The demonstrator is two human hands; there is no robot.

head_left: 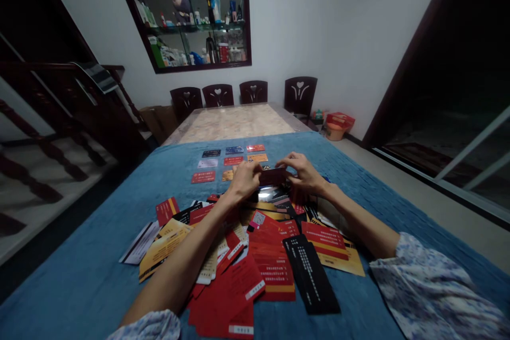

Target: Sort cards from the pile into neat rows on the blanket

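Note:
A dark red card point(272, 176) is held up on edge between my two hands, above the far side of the card pile. The fingers of my left hand point(245, 179) pinch its left end. At its right end, my right hand point(303, 174) grips it with bent fingers. Just past my hands, cards lie in neat rows, among them a black card point(211, 153), a blue card point(235, 150) and a red card point(203, 177). Under my forearms spreads a loose, overlapping heap with red cards point(274, 273), black cards point(313, 276) and gold cards point(163, 247). My hands hide part of the rows.
A blue cloth point(95, 255) covers the near part of the table, and the bare patterned tabletop point(235, 123) shows beyond it. Dark wooden chairs point(218, 95) stand at the far end. To the right, an orange tub point(335, 130) sits on the floor. Stair railings point(48, 133) rise on the left.

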